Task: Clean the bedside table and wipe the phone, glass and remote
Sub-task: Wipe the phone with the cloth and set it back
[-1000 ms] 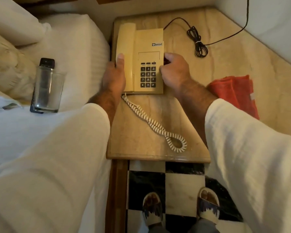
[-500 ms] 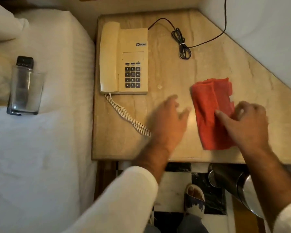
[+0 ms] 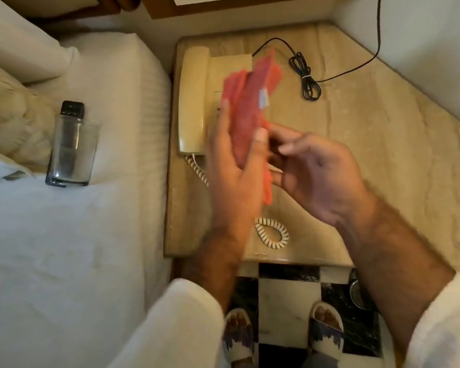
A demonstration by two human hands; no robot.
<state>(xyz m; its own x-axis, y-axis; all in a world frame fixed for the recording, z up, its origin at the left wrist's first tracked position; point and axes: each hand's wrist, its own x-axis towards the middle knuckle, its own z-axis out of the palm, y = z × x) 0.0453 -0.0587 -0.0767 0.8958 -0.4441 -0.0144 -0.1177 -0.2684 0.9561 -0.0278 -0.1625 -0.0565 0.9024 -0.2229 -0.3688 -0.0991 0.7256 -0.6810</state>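
Note:
A folded red cloth [image 3: 250, 102] is held up above the bedside table [image 3: 369, 160], blurred. My left hand [image 3: 234, 176] grips its lower part between thumb and fingers. My right hand [image 3: 319, 176] hovers just to the right, palm up, fingers spread, touching the cloth's lower edge. The cream phone [image 3: 194, 102] lies at the table's left back, partly hidden by the cloth, its coiled cord [image 3: 272, 235] near the front edge. On the bed, a clear glass [image 3: 72, 152] stands in front of a black remote [image 3: 71, 110].
A black cable [image 3: 307, 78] lies bundled at the table's back and runs up the wall. The white bed [image 3: 64, 248] with pillows fills the left. Below are a checkered floor [image 3: 284, 298], my slippered feet and a metal bin [image 3: 359, 290].
The red cloth has been lifted off the table's right side and brought up over the phone. My left hand now holds it; the right hand has let go and opened.

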